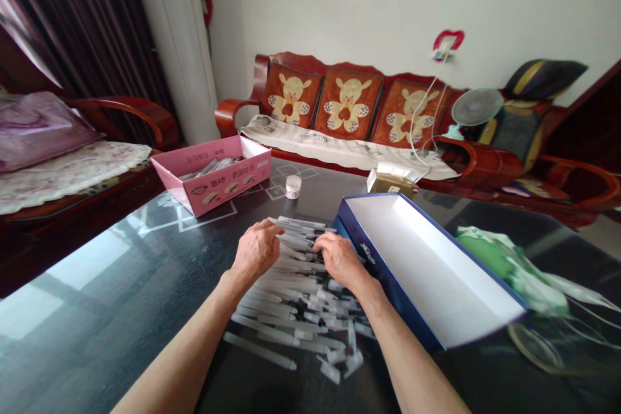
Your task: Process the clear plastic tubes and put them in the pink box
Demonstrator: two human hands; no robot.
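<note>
Bare arms [194, 349] reach to a heap of thin plastic tubes [301, 297] in the middle, left hand [257, 249] and right hand [339, 260] lying open on top; they look light and slippery, so pinch one at its middle.

pale translucent plastic tubes [295, 291] on a black table [97, 349] patterned with white squares; a pink carton [228, 184], a blue-rimmed white box [427, 272], orange cushions [347, 107] with cream teddy bears.
</note>
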